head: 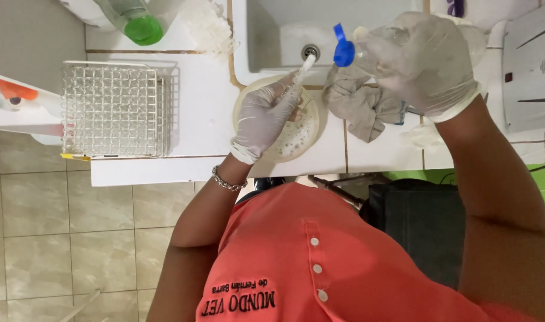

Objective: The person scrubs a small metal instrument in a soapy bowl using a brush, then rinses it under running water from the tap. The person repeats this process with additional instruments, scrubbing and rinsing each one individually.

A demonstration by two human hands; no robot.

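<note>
My left hand (262,119), in a clear glove and with a bracelet at the wrist, holds a thin clear tube (302,68) with its tip pointing up toward the sink. It hovers over a round cream bowl (305,137) of foamy water on the white counter. My right hand (424,62), also gloved, grips a clear squeeze bottle whose open blue flip cap (343,49) sits just right of the tube's tip. The bottle's body is mostly hidden by my fingers.
A white sink (278,30) with a drain lies behind the bowl. A crumpled grey cloth (359,107) rests on the counter edge beside the bowl. A wire rack (114,110) stands at the left, with a green-capped bottle (142,27) behind it. Below is a tiled floor (40,238).
</note>
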